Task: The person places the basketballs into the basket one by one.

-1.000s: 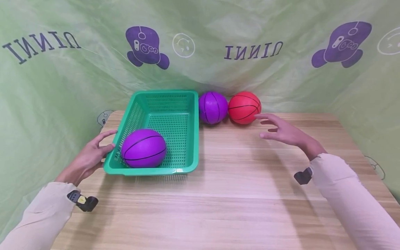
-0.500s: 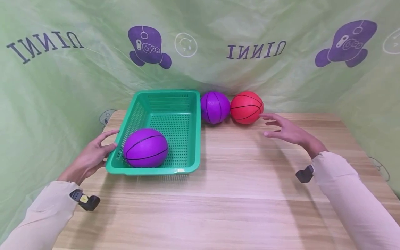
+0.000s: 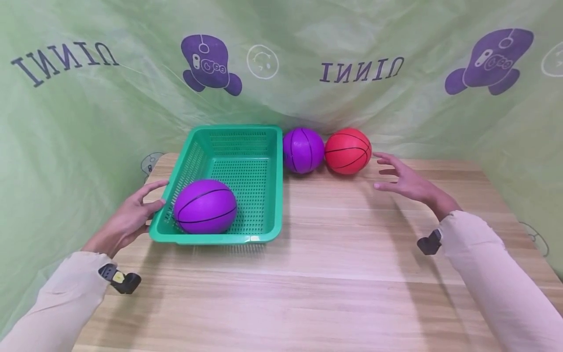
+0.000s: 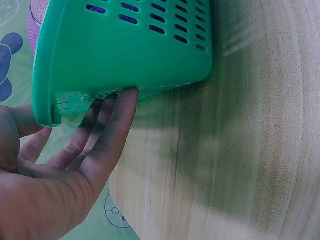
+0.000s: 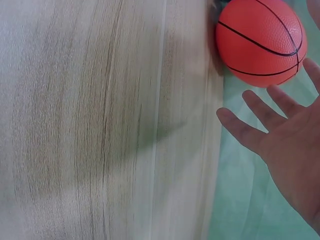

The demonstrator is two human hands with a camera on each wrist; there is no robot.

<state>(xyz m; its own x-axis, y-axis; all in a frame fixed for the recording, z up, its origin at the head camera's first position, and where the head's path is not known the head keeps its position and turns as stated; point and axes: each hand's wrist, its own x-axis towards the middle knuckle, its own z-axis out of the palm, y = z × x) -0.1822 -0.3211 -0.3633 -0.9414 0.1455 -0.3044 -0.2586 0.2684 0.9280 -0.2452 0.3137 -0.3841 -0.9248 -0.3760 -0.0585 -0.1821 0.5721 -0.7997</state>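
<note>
A green plastic basket (image 3: 281, 195) with perforated walls stands on the left of the table, holding a purple ball (image 3: 205, 206) marked with black basketball lines. My left hand (image 3: 127, 217) holds the basket's left side; in the left wrist view its fingers (image 4: 112, 132) lie along the outer wall under the rim while the thumb reaches over the rim. At the back, a second purple ball (image 3: 303, 150) sits between the basket and a red ball (image 3: 348, 151). My right hand (image 3: 406, 181) hovers just right of the red ball, fingers spread, holding nothing.
The wooden table (image 3: 308, 293) extends in front of the basket and balls. A green printed curtain (image 3: 281, 98) hangs close behind the balls and along both sides. Black wrist devices sit at both sleeve cuffs.
My right hand has drawn back slightly from the red ball, whose edge its fingertips overlapped earlier. The left hand stays at the basket, and the balls keep their places; the view shifts a little.
</note>
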